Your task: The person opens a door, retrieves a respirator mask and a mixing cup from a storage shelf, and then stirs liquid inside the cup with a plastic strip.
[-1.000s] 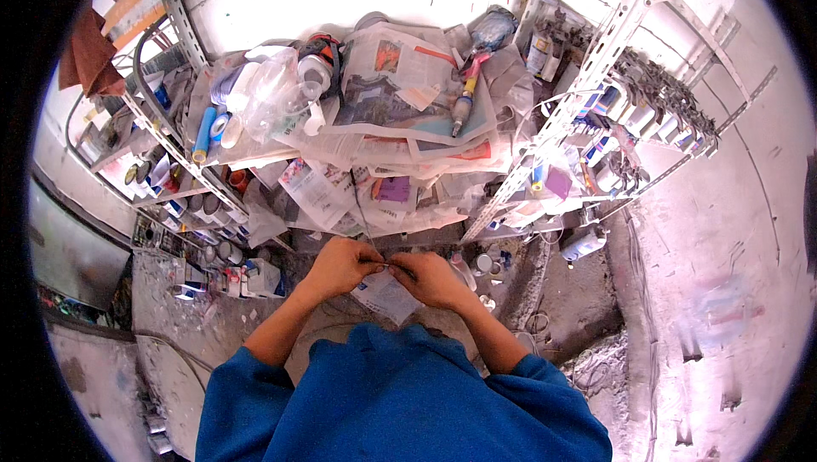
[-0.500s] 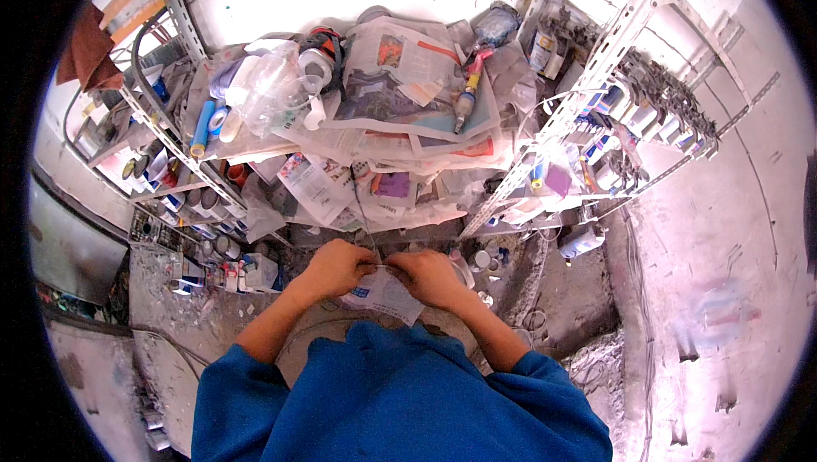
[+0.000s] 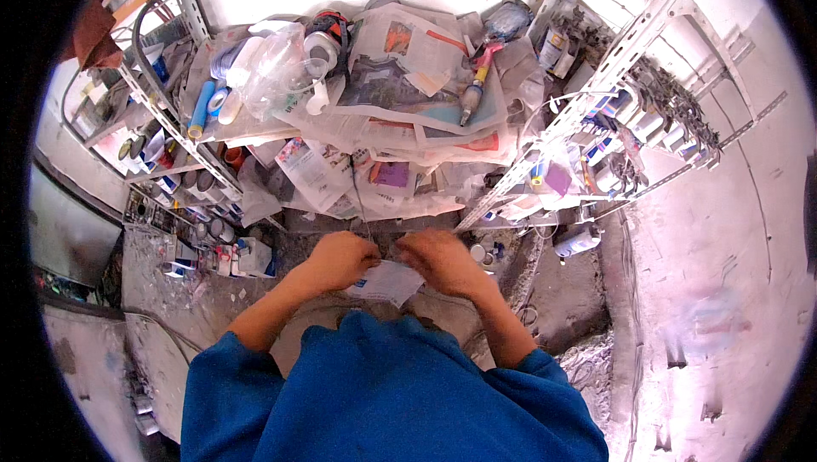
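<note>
My left hand [image 3: 344, 259] is closed, its fingertips pinched at the upper left of a white sheet [image 3: 387, 283] with a small blue mark. Whatever lies in that pinch is too small to make out. A short gap away, my right hand [image 3: 441, 263] is curled above the sheet's right side, slightly blurred, its fingertips turned inward; what they grip is hidden. The sheet sits low between both hands, in front of my blue shirt [image 3: 383, 385]. From the shelf, a thin dark cord [image 3: 357, 194] hangs down toward the gap between my hands.
Ahead stands a metal shelf with newspapers [image 3: 408, 54], a clear plastic bag [image 3: 272, 71], a blue roll [image 3: 202, 109] and a red-and-yellow tool [image 3: 473, 88]. A slotted upright [image 3: 545, 139] rises at the right. Boxes [image 3: 253, 258] and a bottle [image 3: 579, 241] are lower down.
My hands, almost touching before, have drawn apart, the right one shifting right and both slightly up. The sheet now lies wider and flatter between them. The view has tilted a little.
</note>
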{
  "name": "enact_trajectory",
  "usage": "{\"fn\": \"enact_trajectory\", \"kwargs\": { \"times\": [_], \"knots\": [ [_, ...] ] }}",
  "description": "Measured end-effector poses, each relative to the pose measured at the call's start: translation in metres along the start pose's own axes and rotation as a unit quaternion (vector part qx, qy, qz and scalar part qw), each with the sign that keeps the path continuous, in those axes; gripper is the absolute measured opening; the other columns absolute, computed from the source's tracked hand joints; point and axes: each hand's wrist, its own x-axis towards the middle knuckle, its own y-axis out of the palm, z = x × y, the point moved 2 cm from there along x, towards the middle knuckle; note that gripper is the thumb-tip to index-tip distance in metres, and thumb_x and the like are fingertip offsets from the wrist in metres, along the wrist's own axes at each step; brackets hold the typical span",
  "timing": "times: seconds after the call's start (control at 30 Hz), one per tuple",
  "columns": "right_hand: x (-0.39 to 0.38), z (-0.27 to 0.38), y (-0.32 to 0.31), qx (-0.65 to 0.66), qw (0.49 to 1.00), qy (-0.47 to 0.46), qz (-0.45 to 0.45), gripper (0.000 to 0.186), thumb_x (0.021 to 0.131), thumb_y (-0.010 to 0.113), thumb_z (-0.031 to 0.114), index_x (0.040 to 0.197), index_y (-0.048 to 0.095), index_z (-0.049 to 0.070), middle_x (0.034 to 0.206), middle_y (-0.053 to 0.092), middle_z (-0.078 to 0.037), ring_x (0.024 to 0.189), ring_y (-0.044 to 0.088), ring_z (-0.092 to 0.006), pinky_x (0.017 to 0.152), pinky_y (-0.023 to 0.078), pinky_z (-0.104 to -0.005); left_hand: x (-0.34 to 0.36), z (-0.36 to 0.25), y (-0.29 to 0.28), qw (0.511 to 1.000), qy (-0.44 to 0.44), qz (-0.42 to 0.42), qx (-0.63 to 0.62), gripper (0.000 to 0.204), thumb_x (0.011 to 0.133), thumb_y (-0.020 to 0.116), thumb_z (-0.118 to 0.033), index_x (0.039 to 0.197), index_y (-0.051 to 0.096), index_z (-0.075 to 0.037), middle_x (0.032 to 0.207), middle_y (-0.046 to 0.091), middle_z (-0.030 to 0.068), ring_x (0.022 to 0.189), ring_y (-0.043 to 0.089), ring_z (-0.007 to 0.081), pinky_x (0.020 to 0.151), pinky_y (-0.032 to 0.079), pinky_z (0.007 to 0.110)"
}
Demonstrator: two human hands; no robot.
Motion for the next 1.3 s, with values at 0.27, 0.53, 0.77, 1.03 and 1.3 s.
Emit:
{"fn": "enact_trajectory", "kwargs": {
  "times": [0.27,0.53,0.77,1.03,1.3],
  "knots": [
    [0.006,0.011,0.018,0.061,0.991,0.084,0.084,0.022,0.091,0.057,0.022,0.103,0.062,0.005,0.093,0.064,-0.019,0.090,0.061,-0.0386,0.077,0.048,-0.0474,0.001,-0.010,0.008,0.999,-0.020,-0.025,0.028,0.023,0.087,0.058,-0.034,0.086,0.069,-0.014,0.077,0.066,0.0150,0.073,0.063,0.0395,0.064,0.049,0.052],
    [0.001,0.009,0.022,0.062,0.993,0.090,0.041,0.017,0.089,0.056,0.020,0.098,0.061,0.006,0.094,0.062,-0.017,0.091,0.059,-0.0385,0.076,0.048,-0.0482,0.006,-0.020,0.003,0.997,-0.065,-0.043,0.004,0.013,0.080,0.063,-0.021,0.087,0.071,-0.014,0.082,0.068,0.0138,0.080,0.065,0.0360,0.069,0.051,0.049],
    [0.001,0.016,0.022,0.038,0.994,0.102,0.013,0.015,0.089,0.056,0.020,0.096,0.060,0.007,0.092,0.061,-0.014,0.090,0.060,-0.0359,0.074,0.049,-0.0466,0.005,-0.005,0.018,0.998,-0.031,-0.046,0.017,0.015,0.082,0.061,-0.022,0.091,0.069,-0.013,0.088,0.067,0.0127,0.085,0.064,0.0361,0.072,0.050,0.049],
    [-0.003,0.013,0.023,-0.013,0.994,0.106,0.035,0.015,0.089,0.054,0.020,0.098,0.061,0.009,0.095,0.062,-0.013,0.089,0.063,-0.0342,0.071,0.051,-0.0465,0.006,-0.004,0.008,0.998,-0.052,-0.036,-0.009,0.016,0.082,0.063,-0.023,0.090,0.071,-0.012,0.083,0.068,0.0127,0.080,0.064,0.0360,0.071,0.051,0.046],
    [-0.024,-0.015,0.008,0.007,0.992,0.124,0.008,0.017,0.089,0.055,0.021,0.098,0.061,0.007,0.094,0.064,-0.015,0.088,0.063,-0.0370,0.073,0.049,-0.0482,-0.004,0.016,-0.002,0.981,-0.113,-0.077,-0.140,0.018,0.076,0.070,-0.026,0.087,0.073,-0.011,0.079,0.070,0.0114,0.076,0.066,0.0316,0.069,0.051,0.041]
  ]
}}
